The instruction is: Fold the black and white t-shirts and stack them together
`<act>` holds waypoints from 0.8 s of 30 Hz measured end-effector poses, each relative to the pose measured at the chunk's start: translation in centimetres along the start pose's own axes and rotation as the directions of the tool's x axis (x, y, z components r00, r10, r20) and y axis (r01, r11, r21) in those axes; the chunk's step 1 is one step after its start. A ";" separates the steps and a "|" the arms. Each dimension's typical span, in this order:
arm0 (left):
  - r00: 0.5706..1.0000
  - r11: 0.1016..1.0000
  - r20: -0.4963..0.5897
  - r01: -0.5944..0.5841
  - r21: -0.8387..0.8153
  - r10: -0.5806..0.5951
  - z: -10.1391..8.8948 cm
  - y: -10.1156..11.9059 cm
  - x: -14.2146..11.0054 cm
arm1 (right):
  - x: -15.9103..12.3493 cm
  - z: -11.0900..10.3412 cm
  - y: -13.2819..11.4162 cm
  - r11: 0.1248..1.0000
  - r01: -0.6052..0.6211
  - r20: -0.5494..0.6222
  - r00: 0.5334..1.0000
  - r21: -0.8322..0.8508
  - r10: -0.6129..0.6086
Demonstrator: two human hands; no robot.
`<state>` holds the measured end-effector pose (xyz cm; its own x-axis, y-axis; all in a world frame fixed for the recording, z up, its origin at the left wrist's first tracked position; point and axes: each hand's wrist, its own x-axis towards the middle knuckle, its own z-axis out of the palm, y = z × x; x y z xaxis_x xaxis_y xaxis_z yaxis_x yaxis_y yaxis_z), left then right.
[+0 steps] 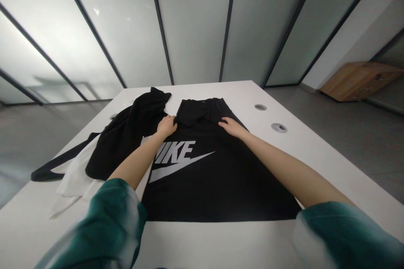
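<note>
Shirt, black with a pale print, lies spread on the white table, a loose flap folded over near its far end. The left hand touches its left edge and the right hand rests near its right edge; whether either pinches cloth, I cannot tell. Uneven pressure could skew the flap or crease the print, and the dark clothes just beside the left hand could snag.

Black NIKE garment, mostly flat

Frosted panels, grey floor, wooden cabinet
</note>
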<state>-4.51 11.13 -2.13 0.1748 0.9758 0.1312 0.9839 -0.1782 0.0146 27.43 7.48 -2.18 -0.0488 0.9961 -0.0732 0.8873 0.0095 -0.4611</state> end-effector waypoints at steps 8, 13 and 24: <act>0.999 0.996 0.011 -0.051 0.071 0.050 0.2 0.9 -0.4 | 2.7 2.2 -6.7 0.929 0.304 0.021 0.952 -0.210 -0.306; 1.000 0.991 -0.010 -0.028 0.134 0.029 -0.4 1.1 -0.8 | 4.6 5.7 -9.1 0.907 0.334 0.165 0.940 -0.256 -0.299; 0.990 0.990 0.023 -0.136 -0.026 0.137 1.5 5.6 1.8 | 4.4 2.5 -3.4 0.934 0.217 -0.057 0.969 -0.284 -0.242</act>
<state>1.33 12.13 -3.32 0.3086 0.9449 0.1089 0.9496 -0.3127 0.0223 23.05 11.62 -3.19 -0.2359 0.9675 0.0916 0.9485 0.2497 -0.1951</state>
